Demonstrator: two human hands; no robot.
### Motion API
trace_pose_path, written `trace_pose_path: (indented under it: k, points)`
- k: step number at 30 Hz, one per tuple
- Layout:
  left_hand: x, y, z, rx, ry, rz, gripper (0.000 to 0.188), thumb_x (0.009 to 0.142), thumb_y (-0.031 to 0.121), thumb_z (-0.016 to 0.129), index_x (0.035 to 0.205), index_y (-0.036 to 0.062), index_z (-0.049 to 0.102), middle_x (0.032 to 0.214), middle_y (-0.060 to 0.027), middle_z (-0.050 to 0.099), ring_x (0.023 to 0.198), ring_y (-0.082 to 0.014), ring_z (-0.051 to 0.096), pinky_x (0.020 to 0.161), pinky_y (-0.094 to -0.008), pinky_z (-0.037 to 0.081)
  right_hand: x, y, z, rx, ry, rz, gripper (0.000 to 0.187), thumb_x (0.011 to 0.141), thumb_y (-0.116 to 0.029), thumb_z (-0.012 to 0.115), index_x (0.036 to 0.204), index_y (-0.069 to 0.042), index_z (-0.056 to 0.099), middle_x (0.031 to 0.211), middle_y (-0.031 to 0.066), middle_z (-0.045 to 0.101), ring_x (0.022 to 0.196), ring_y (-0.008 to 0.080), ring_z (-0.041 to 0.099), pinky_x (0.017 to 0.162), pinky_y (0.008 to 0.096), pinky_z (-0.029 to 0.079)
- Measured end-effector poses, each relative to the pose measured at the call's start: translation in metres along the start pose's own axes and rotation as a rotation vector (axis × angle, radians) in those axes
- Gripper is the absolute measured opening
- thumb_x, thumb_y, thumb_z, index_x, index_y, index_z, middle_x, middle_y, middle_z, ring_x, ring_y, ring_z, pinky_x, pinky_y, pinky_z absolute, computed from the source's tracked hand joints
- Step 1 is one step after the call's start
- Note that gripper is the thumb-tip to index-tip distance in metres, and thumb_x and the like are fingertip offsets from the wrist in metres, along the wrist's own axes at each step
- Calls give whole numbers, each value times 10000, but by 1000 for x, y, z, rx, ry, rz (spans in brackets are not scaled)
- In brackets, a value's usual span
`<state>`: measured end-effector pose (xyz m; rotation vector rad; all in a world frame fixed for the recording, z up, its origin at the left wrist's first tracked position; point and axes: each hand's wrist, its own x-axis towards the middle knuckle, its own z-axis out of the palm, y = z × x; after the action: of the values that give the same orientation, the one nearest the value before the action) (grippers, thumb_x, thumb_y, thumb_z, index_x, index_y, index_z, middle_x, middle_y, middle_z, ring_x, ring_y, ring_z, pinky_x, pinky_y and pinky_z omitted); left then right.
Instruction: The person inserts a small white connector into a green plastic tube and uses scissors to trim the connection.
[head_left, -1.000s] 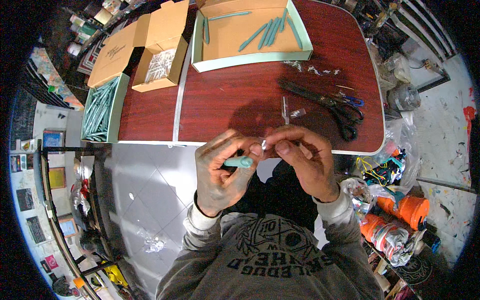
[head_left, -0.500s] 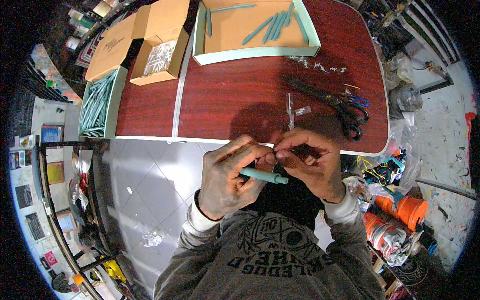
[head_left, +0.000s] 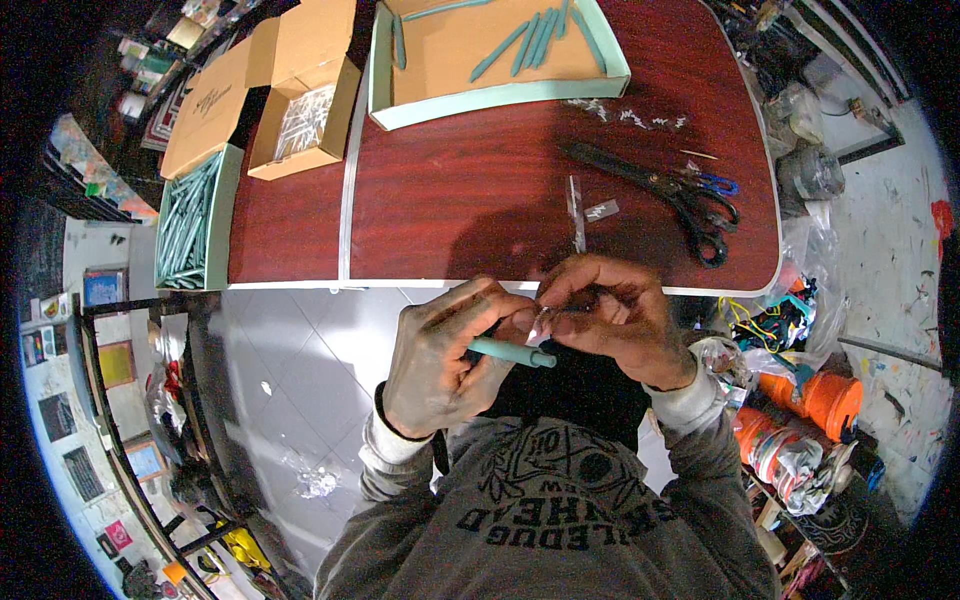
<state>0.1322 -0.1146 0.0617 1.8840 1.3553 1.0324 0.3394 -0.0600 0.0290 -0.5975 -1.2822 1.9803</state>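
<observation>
My left hand [head_left: 437, 352] is closed around a teal pen [head_left: 512, 352], whose blunt end points right, out past the fingers. Its thumb and index fingertip also pinch toward a small, whitish clear piece [head_left: 541, 323], perhaps film. My right hand [head_left: 622, 322] meets it there, thumb and forefinger pressed together on the same piece. Both hands are in front of my chest, just off the table's near edge. On the table beyond them lie a narrow clear strip [head_left: 574, 212] and a small clear piece with white marks [head_left: 602, 210].
Black-handled scissors [head_left: 690, 212] lie at the table's right. An open teal-edged tray [head_left: 500, 108] holds several teal pens. A box [head_left: 228, 225] full of pens and a cardboard box [head_left: 345, 130] of thin clear pieces stand left. Small white scraps [head_left: 632, 118] lie near the tray.
My fingertips have drawn slightly apart, and a whitish clear piece now shows between them. The pen remains in my left hand. The view has shifted a little.
</observation>
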Motion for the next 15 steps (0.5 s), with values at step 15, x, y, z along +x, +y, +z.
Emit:
trace_pose_path:
  k: [15]
  points:
    - [4,8,6,24,43,-20,142,862,143,650,901,8,675,769,-113,634,647,-257,604,588,-346,445,2,8,0,-78,36,-103,128,921,-49,711,1018,17,661,980,88,690,930,171,685,859,313,560]
